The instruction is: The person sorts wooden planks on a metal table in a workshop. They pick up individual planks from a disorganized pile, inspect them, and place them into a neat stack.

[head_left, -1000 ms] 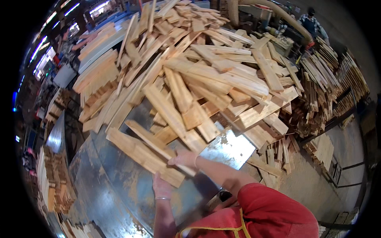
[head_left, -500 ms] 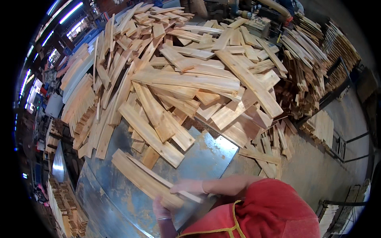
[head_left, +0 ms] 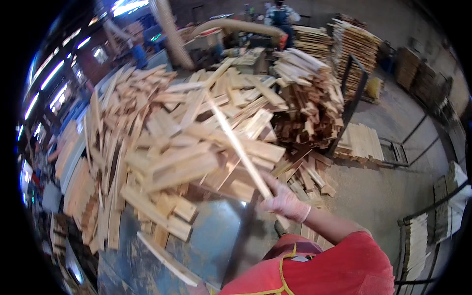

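My right hand (head_left: 286,200), in a pale glove, is closed around a long narrow wooden board (head_left: 238,147) near its lower end. The board is raised and tilted, its far end reaching up across the pile. At the lower edge my left hand (head_left: 200,289) shows only in part, holding the near end of another wooden board (head_left: 164,258) low over the metal table (head_left: 209,241). A large heap of loose wooden boards (head_left: 182,167) covers the far part of the table, blurred in places.
Stacked boards (head_left: 309,103) stand beyond the heap to the right, next to a dark metal frame (head_left: 348,103). A low stack of boards (head_left: 361,140) rests on the floor. Ribbed hose (head_left: 241,27) runs across the back, near another person (head_left: 280,19). Offcuts (head_left: 312,172) lie beside the table.
My right hand has moved up and right, lifting the narrow board away from the wider one. My left hand remains low at the other board's end. The view has swung to the right and up.
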A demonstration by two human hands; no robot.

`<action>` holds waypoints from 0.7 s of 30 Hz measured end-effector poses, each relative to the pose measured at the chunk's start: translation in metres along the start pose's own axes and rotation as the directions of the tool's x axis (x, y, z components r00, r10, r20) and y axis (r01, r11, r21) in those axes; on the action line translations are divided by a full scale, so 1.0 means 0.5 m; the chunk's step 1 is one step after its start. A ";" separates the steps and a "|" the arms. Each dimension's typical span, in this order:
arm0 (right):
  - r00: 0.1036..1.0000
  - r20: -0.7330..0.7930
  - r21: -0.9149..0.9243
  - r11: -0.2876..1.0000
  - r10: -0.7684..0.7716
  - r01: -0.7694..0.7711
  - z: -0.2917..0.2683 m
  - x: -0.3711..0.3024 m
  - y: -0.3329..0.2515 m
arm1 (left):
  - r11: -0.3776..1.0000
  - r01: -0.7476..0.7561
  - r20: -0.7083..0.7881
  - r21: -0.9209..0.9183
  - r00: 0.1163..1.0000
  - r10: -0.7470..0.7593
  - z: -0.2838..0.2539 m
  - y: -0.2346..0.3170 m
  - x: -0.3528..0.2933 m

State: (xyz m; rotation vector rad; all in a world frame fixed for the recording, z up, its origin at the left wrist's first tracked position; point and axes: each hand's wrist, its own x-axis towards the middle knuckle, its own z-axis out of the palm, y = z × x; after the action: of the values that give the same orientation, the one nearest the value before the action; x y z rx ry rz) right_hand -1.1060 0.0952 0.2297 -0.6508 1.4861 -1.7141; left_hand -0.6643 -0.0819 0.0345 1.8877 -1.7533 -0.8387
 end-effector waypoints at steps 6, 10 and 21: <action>0.827 -0.525 -0.065 0.978 -0.202 0.198 -0.392 0.012 -0.150 | 0.966 -0.204 0.137 0.156 0.973 0.183 0.164 0.236 0.035; 0.579 -0.747 -0.204 0.941 -0.328 0.269 -0.723 0.034 -0.079 | 0.944 -0.250 0.200 0.215 0.958 0.208 0.284 0.391 0.057; 0.465 -0.842 -0.428 0.862 -0.272 -0.270 -1.540 0.366 -0.139 | 0.910 0.055 0.229 0.410 0.960 -0.162 0.403 0.513 0.047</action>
State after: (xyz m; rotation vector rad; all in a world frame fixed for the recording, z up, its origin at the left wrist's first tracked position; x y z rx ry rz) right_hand -1.8325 0.4019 0.1313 0.1278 2.7649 -1.7177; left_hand -0.9887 -0.1150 0.0581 2.2396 -2.1267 -0.8469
